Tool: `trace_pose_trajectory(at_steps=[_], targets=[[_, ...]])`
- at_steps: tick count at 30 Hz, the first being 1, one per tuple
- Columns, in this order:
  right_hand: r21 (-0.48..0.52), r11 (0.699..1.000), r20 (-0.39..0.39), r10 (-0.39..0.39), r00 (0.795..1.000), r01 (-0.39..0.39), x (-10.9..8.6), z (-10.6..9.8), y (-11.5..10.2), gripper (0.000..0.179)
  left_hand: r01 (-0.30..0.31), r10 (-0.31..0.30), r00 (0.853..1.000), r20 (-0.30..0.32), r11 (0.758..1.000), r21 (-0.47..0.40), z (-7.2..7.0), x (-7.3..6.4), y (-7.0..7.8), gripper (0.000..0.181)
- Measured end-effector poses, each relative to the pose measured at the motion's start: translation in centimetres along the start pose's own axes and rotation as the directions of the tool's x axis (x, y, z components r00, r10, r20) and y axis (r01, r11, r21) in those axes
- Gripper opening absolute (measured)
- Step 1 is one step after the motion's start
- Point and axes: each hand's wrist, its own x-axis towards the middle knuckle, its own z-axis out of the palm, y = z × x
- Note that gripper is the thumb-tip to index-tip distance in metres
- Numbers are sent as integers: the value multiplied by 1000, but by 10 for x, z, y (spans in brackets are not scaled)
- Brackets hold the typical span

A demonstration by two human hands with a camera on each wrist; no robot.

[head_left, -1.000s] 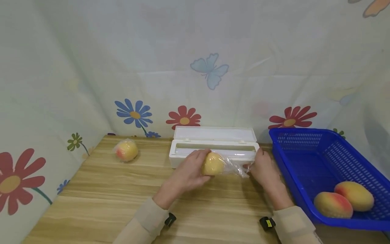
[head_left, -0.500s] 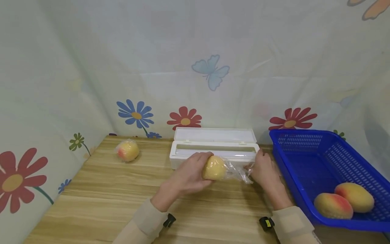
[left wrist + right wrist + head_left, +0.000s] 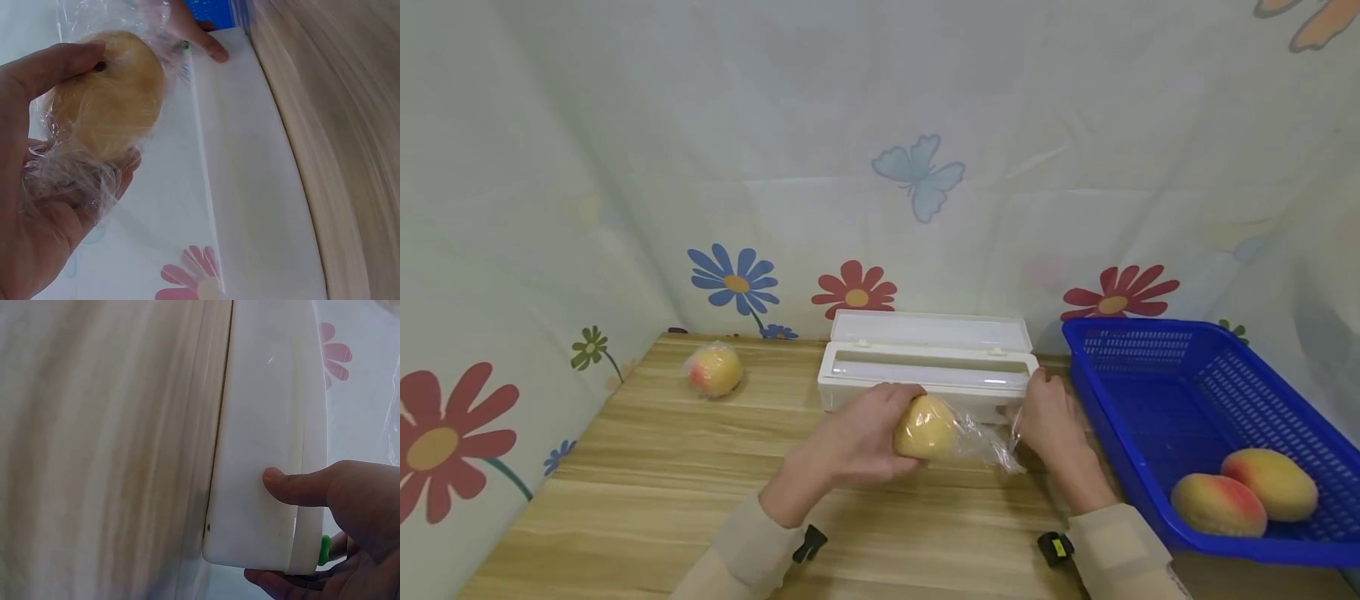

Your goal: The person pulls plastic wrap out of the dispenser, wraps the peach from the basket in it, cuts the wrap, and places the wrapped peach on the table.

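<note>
My left hand (image 3: pixel 861 437) holds a yellow mango (image 3: pixel 925 427) wrapped in clear cling film, just in front of a white cling film dispenser (image 3: pixel 838 392). The left wrist view shows the thumb on top of the mango and fingers beneath, with crumpled film (image 3: pixel 94 175) around them. Loose film (image 3: pixel 996 450) trails from the mango toward my right hand (image 3: pixel 1052 421). That hand grips the dispenser's right end, thumb on the front face and fingers round the end, as the right wrist view shows. A green piece (image 3: pixel 324 550) sits by those fingers. The dispenser's lid (image 3: pixel 932 331) is raised, with a roll inside.
A wrapped mango (image 3: pixel 716 370) lies on the wooden table (image 3: pixel 647 483) at the back left. On the right stands a blue basket (image 3: pixel 1097 417) holding two mangoes, one (image 3: pixel 1219 505) in front of the other (image 3: pixel 1272 483). A flowered curtain (image 3: pixel 760 192) hangs behind.
My left hand and the wrapped mango have moved slightly nearer to me, away from the dispenser. The right hand keeps its place at the dispenser's end.
</note>
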Motion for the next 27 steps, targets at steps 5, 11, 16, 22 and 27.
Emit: trace_pose_trajectory(at_steps=[5,11,16,22,27], targets=[[-16,1000,-5,-20,1000,20,-1,-2,1,66,-51,50,998,41,998,42,3,-4,5,73],[-20,1000,9,-9,1000,9,1,-3,-1,67,-23,21,997,79,999,25,5,-9,7,70],[-31,999,38,26,999,-25,2,-2,-5,71,-26,24,992,126,1000,16,5,-12,10,69],[-37,999,7,18,1000,-17,1,-1,-5,67,-58,43,989,141,993,100,11,-16,19,68],[-33,999,-7,16,1000,-16,1,1,-4,62,-55,26,986,164,983,177,26,-18,21,71]])
